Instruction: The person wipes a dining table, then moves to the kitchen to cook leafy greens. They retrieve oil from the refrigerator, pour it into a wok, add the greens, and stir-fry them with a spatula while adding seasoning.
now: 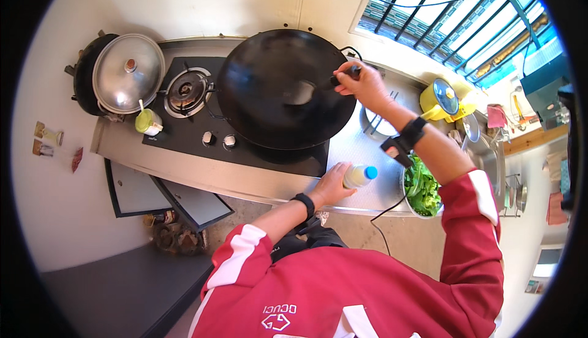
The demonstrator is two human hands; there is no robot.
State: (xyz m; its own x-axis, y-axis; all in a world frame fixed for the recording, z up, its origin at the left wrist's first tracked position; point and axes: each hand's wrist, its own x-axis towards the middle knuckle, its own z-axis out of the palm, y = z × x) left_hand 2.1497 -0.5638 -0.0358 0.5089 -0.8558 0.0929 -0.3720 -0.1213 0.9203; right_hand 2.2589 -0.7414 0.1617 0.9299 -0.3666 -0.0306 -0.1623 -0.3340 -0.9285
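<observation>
A large black wok point(275, 103) stands on the right part of the gas stove. Over its right side, my right hand point(360, 85) grips a black handle point(339, 79); what the handle belongs to is hard to make out against the dark wok. A pale patch point(301, 92) shows in the bottom of the wok, either liquid or a reflection. My left hand point(335, 185), at the counter's front edge, is closed around a clear bottle point(356, 176) with a blue cap and pale contents.
Left of the wok are a bare burner point(187, 90), a green-lidded jar point(148, 123) and a lidded metal pan point(128, 80). To the right sit leafy greens in a colander point(421, 186), a metal rack point(381, 119), a yellow pot point(438, 99) and the sink point(491, 154). Cabinet doors point(193, 202) hang open below.
</observation>
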